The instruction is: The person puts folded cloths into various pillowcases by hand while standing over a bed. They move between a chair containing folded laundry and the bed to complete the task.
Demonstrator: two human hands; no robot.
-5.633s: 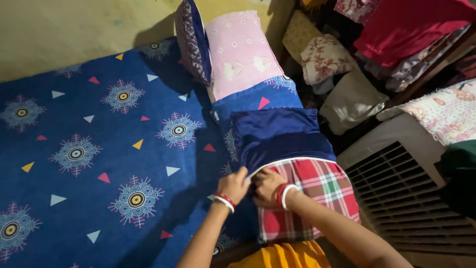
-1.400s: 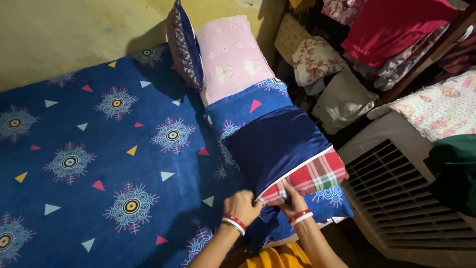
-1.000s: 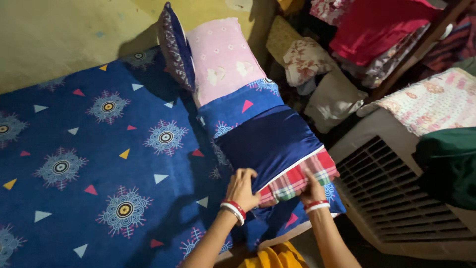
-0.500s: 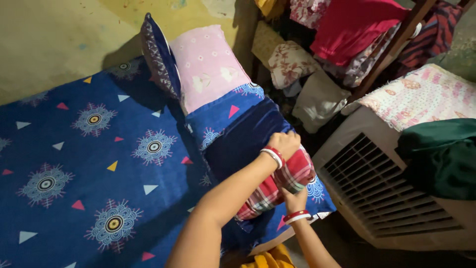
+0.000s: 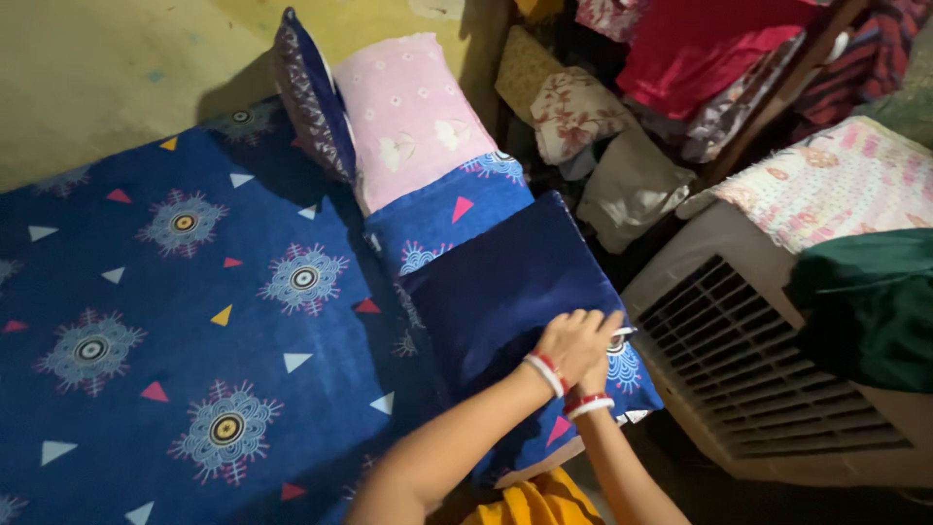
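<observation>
1. Change: the red plaid inner pillow that showed at the open end half a second ago is out of sight. The dark blue pillow cover (image 5: 510,292) now hides it completely.
2. Left hand (image 5: 573,340): fingers extended and close together, lying flat on the near right corner of the cover. It grips nothing.
3. Right hand (image 5: 595,374): directly beneath and behind the left hand, mostly hidden by it. Whether it pinches the cover edge cannot be told.
4. Position: the covered pillow lies under both hands and extends away from them, on the patterned blue bedsheet (image 5: 194,292).
5. Beyond the far end of the cover stands a pink pillow (image 5: 408,117). To the right of the hands is a grey louvred cooler (image 5: 768,369).
6. Judgement: the covering step appears finished, and the hands are at the closing edge.
</observation>
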